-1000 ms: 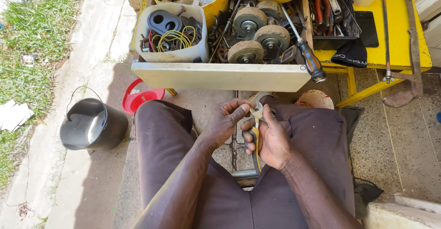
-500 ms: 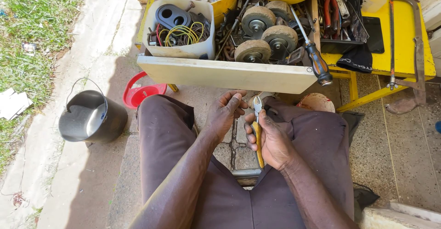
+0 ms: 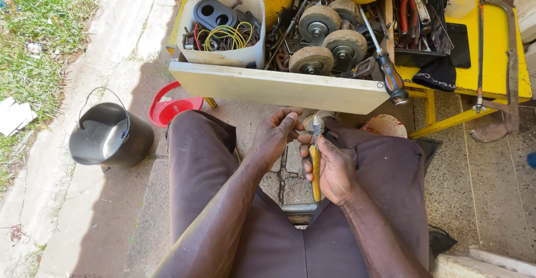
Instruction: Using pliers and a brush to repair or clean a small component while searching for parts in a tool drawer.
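The right hand (image 3: 333, 169) is closed around the yellow-handled pliers (image 3: 315, 158), just below the pale board (image 3: 279, 87), nose pointing up toward it; the left hand (image 3: 276, 135), fingers curled, pinches at the pliers' tip, what it grips too small to tell; both hover between the knees.

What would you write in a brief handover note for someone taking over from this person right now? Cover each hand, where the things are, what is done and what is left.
Right hand: closed around yellow-handled pliers, jaws pointing up.
Left hand: fingertips pinched at the pliers' jaws; what they hold is too small to tell.
Both hands sit over the lap, in front of the cream tray of worn wheels and yellow wire.
Done: pliers picked up and brought to the left fingers.
Left: cannot be judged.
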